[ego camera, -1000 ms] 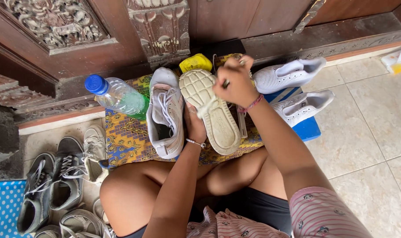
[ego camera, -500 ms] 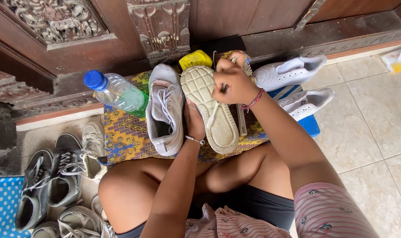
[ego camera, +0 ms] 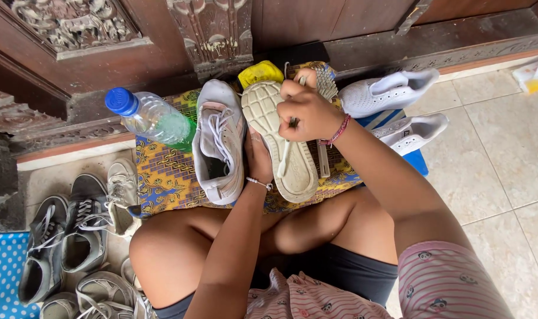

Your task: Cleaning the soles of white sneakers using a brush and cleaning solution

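Tiled floor by carved wooden door: left hand [ego camera: 258, 155] grips upturned shoe [ego camera: 279, 139], right-hand fingers [ego camera: 292, 88] clamp brush [ego camera: 325, 82].

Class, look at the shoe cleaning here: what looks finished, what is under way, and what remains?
Looks done: two white sneakers lie aside on the right, clean-looking. In hand: the left hand steadies an upturned shoe while the right hand holds a brush at its sole. Left: the pale sneaker beside it, and probably the grey shoes on the left.
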